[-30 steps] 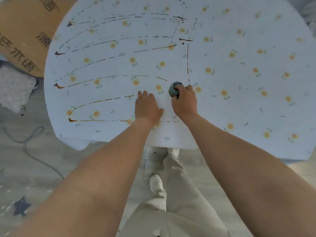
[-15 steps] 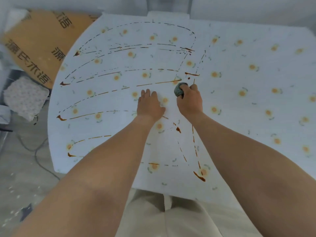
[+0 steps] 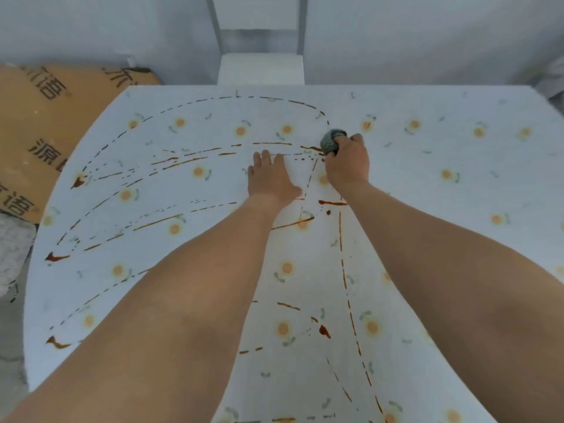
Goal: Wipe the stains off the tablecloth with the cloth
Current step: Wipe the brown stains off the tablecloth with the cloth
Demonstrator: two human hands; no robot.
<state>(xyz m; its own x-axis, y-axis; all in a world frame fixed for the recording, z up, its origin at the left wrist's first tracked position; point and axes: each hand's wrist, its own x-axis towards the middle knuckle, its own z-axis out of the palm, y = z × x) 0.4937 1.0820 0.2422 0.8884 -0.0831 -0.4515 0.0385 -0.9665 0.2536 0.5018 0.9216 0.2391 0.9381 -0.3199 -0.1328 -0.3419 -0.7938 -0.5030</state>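
A white tablecloth [image 3: 457, 209] printed with small orange flowers covers the table. Long brown dashed stain lines [image 3: 189, 160] curve across its left half, and others run down toward the near edge [image 3: 345, 270]. My right hand [image 3: 346, 163] grips a balled grey-green cloth [image 3: 331, 141] and presses it on the tablecloth where a stain line ends, past the table's middle. My left hand [image 3: 270, 177] lies flat on the tablecloth, fingers straight, just left of the right hand.
An orange cardboard box [image 3: 45, 132] with dark printed characters stands off the table's left side. A white speckled bundle [image 3: 12, 251] lies below it on the floor. A white wall and a pale post [image 3: 259, 41] rise behind the far edge.
Both hands have slid farther away across the tablecloth, the right one carrying the cloth up along a stain line. The view has tilted up, so the far wall now shows.
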